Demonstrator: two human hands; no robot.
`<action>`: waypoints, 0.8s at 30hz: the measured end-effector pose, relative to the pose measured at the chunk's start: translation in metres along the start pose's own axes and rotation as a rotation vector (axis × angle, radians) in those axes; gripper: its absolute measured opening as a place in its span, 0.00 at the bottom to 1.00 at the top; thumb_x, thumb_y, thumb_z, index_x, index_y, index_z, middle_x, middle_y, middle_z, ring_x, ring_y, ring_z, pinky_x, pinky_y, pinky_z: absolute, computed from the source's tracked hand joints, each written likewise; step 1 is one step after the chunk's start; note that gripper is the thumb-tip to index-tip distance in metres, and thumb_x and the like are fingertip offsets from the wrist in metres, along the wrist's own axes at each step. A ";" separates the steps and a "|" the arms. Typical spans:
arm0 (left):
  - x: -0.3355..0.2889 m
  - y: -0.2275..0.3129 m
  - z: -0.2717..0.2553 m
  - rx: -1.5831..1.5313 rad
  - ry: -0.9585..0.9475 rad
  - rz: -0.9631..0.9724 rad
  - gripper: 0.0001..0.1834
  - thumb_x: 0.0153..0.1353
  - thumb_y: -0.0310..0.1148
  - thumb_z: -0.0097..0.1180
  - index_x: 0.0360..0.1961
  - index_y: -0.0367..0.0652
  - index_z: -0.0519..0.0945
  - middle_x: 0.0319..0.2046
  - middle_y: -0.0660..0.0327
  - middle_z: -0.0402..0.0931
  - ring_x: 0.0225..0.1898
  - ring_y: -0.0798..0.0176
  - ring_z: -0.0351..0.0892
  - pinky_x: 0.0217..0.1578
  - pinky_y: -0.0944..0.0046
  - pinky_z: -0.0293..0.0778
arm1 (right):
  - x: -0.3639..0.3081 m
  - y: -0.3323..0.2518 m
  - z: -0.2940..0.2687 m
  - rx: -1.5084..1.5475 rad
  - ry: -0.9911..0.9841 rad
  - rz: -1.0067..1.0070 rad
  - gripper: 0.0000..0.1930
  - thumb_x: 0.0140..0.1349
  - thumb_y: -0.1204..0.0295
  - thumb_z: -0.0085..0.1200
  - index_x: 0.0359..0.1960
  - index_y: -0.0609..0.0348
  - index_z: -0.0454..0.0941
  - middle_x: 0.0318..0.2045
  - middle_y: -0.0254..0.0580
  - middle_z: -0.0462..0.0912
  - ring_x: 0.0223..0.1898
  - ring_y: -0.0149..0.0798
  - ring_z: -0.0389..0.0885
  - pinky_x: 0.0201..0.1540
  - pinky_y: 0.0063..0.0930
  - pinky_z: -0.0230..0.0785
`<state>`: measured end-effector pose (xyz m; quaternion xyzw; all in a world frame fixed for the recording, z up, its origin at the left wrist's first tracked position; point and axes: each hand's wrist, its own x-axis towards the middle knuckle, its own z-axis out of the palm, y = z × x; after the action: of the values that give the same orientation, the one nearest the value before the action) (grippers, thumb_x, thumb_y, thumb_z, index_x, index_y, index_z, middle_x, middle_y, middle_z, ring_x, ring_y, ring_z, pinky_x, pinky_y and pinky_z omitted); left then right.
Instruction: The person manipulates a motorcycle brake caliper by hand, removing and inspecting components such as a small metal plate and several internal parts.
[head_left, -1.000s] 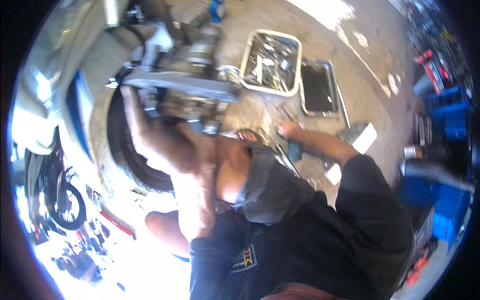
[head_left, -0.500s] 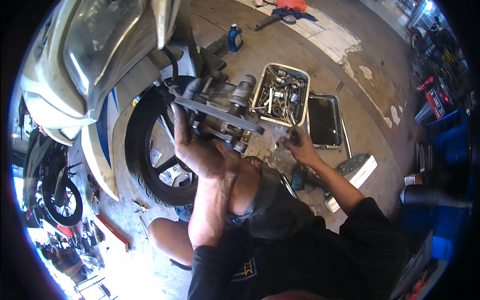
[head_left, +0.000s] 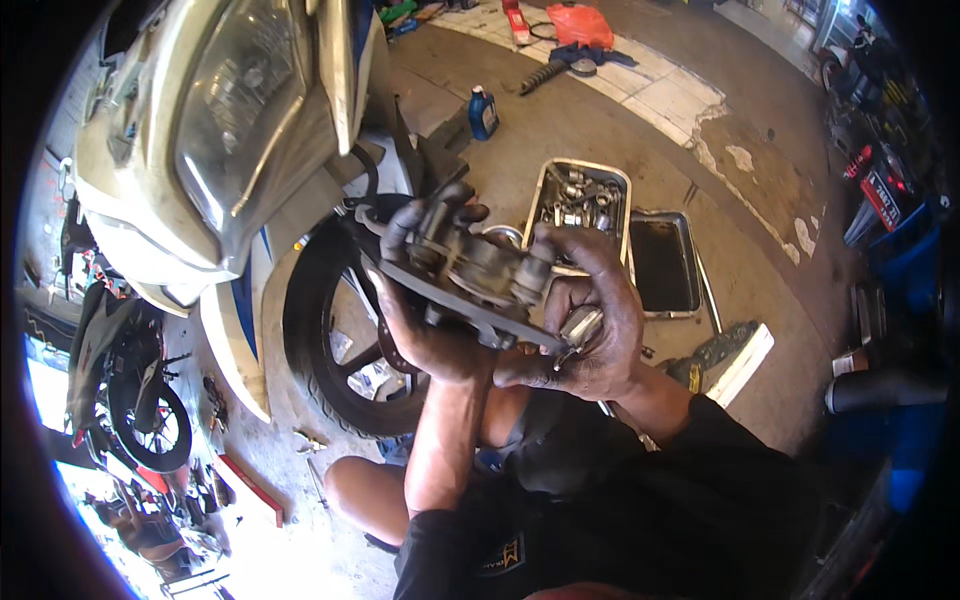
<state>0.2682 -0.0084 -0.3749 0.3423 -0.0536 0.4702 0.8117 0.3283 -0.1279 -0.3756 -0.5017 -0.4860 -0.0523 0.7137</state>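
Note:
My left hand [head_left: 430, 335] is closed round a greasy grey metal brake caliper [head_left: 490, 270], its thumb along the near edge and fingertips curling over the far side. A long flat plate runs along the caliper's near side. My right hand [head_left: 610, 325] is at the caliper's right end, index finger against a rounded boss and thumb below. Its curled fingers hold a small shiny metal piece [head_left: 582, 326] whose exact kind is hard to make out. Both hands are blackened with grease. Just left of the caliper stands the motorcycle's front wheel [head_left: 305, 345].
A white motorcycle fairing [head_left: 160, 230] looms at the left. Beyond my right hand lie a metal tray of sockets and tools [head_left: 625, 190] and a dark shallow tray [head_left: 668, 268]. A blue bottle [head_left: 483, 113] stands farther off. A power tool [head_left: 690, 372] rests beside my right forearm.
My right hand has come left and up from above the floor to the caliper's right end, bringing a small metal piece. The caliper has tilted, its right end lower. My view has shifted slightly.

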 end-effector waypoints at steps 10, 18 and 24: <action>-0.005 0.006 -0.008 -0.055 -0.131 -0.028 0.35 0.67 0.61 0.39 0.61 0.41 0.62 0.48 0.45 0.72 0.50 0.50 0.74 0.51 0.52 0.73 | 0.011 -0.002 -0.001 -0.151 -0.074 -0.189 0.40 0.37 0.66 0.77 0.53 0.72 0.73 0.41 0.46 0.80 0.19 0.21 0.73 0.26 0.15 0.67; -0.007 0.008 -0.018 -0.018 -0.068 0.025 0.37 0.66 0.62 0.41 0.61 0.41 0.62 0.48 0.45 0.73 0.48 0.51 0.74 0.49 0.54 0.74 | 0.009 -0.005 0.010 -0.106 -0.035 -0.169 0.36 0.39 0.70 0.73 0.54 0.67 0.74 0.38 0.43 0.82 0.22 0.27 0.73 0.22 0.19 0.63; -0.006 0.015 -0.015 0.147 -0.051 0.118 0.39 0.64 0.64 0.44 0.60 0.39 0.62 0.47 0.48 0.73 0.47 0.53 0.74 0.49 0.55 0.73 | 0.035 -0.028 -0.006 -0.381 -0.315 -0.210 0.36 0.39 0.68 0.72 0.53 0.65 0.74 0.38 0.45 0.81 0.29 0.35 0.81 0.30 0.24 0.75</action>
<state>0.2495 0.0012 -0.3807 0.4089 -0.0597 0.5109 0.7538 0.3345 -0.1313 -0.3307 -0.5759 -0.6217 -0.1378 0.5126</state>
